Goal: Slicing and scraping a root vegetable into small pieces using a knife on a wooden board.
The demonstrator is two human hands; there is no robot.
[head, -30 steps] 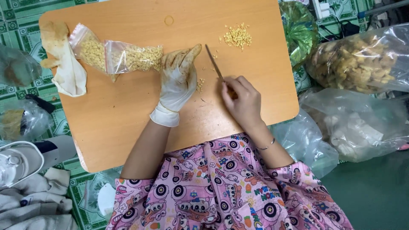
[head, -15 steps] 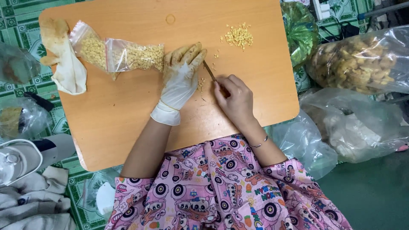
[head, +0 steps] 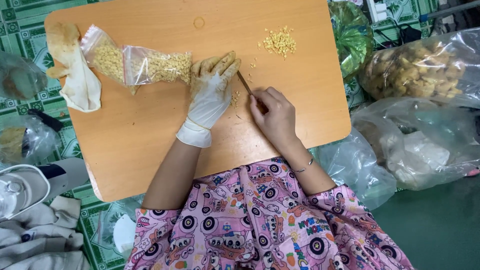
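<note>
My left hand wears a stained white glove and lies palm down on the wooden table, fingers together over small yellow bits. My right hand is bare and grips a small knife; its blade points up-left, right beside the gloved fingertips. A few chopped yellow crumbs lie between the two hands. A small heap of chopped yellow pieces sits farther up the table. A clear zip bag of yellow pieces lies just left of the gloved hand.
A second stained glove lies at the table's left end. Plastic bags of yellowish chunks, a green bag and crumpled clear bags crowd the floor on the right. A white appliance and cloth are at lower left.
My right hand with the knife has slid left toward the gloved hand, so the blade now sits close to the fingertips. The gloved hand has stayed in place.
</note>
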